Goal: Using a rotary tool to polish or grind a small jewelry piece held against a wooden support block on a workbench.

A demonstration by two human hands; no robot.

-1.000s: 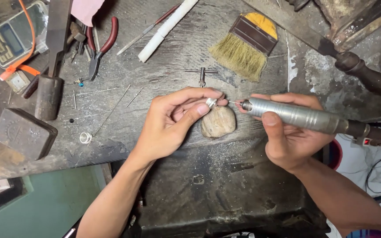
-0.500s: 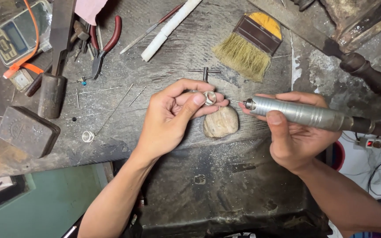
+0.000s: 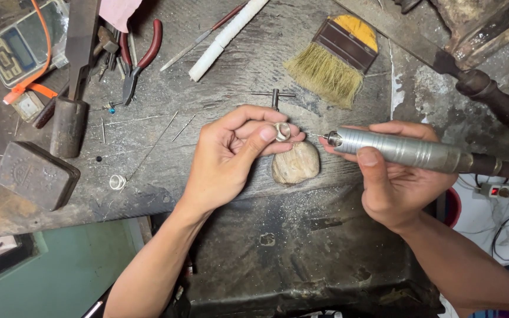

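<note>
Left hand still pinching ring, rotary handpiece drawn slightly back

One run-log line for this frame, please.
left hand: pinches ring | right hand: grips rotary handpiece, tip beside ring, apart | below: bench peg | bench: brush, pliers

bench: worn dark workbench | wall: green below | light: even

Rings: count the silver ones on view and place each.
2. One silver ring is pinched in the left hand, facing the rotary handpiece held by the right hand. Another ring lies on the workbench. Clutter may hide more.
</note>
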